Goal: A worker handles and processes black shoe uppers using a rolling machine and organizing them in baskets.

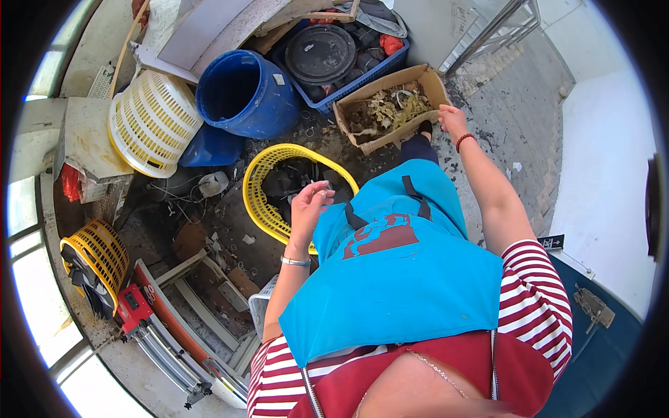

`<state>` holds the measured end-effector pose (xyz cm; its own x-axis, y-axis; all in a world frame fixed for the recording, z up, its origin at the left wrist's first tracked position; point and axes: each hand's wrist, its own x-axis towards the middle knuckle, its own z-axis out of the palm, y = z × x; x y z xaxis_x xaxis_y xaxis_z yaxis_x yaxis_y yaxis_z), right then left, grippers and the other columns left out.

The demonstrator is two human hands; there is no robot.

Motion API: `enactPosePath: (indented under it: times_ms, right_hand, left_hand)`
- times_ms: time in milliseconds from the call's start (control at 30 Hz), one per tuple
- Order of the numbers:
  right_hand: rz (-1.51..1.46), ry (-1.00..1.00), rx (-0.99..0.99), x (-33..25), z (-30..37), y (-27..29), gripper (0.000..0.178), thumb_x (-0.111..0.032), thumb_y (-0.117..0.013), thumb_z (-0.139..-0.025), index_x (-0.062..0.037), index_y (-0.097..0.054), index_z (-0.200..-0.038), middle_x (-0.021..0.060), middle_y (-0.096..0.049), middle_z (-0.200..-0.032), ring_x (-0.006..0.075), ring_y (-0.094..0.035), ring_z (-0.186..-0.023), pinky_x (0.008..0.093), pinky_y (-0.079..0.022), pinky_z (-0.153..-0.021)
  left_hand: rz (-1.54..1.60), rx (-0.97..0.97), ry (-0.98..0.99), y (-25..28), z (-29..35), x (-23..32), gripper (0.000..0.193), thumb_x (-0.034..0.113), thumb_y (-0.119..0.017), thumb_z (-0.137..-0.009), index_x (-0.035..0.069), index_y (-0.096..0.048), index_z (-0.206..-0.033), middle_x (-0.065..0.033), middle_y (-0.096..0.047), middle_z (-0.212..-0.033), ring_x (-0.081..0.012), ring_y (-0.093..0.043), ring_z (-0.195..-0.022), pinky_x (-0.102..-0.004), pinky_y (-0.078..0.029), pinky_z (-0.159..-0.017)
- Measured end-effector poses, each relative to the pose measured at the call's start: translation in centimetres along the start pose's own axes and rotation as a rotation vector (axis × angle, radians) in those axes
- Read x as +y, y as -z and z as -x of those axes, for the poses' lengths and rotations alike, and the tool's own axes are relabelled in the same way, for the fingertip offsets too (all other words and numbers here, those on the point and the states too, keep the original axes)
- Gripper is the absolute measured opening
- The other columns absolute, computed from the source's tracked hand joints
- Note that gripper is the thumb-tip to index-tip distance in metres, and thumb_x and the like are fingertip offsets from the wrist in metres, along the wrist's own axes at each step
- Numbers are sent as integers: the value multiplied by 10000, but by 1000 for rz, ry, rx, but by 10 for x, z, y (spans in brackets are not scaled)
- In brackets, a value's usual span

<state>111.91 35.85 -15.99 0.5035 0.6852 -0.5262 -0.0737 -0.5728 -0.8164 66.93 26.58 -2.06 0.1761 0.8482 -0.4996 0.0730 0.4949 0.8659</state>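
My left hand [309, 211], with a silver bangle at the wrist, is raised above the right part of a yellow plastic basket [254, 202]. Its fingers are curled in; whether something small is between them I cannot make out. Dark items lie in that basket on the floor. Farther off, my right hand [454, 121], a red bead bracelet on its wrist, is beside the right corner of a cardboard box [357, 143]. Its fingers are loosely bent and apart, with nothing seen in them; contact with the box is unclear. Dry plant scraps [397, 108] fill the box.
A blue barrel [261, 94], a cream basket [155, 122] and a blue crate [324, 104] with a black lid [320, 53] stand beyond. A yellow basket [104, 254] and a red-ended metal rail device [150, 327] are at left. Litter dots the floor; a metal rack [488, 38] stands far right.
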Motion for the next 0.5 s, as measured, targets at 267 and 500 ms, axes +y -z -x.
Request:
enactPosePath:
  times_ms: [267,500]
  right_hand:
    - [24,3,-61,-35,-87,7,317,5,-464,-890,-8,-620,-1165,57,-693,-982,108,-614,-788,232,-476,-689]
    - [126,34,-161,-42,-189,14,328,62,-495,-866,33,-605,-1174,97,-680,-1078,154,-641,-1023,263,-460,-887]
  left_hand:
    - [-44,-68,38,-108,-118,58,282,126,-520,-922,31,-615,-1169,-61,-688,-982,-108,-643,-829,-228,-487,-709]
    - [-16,-73,112,-201,-179,96,282,128,-527,-925,34,-612,-1177,-54,-689,-986,-102,-630,-844,-232,-477,-718]
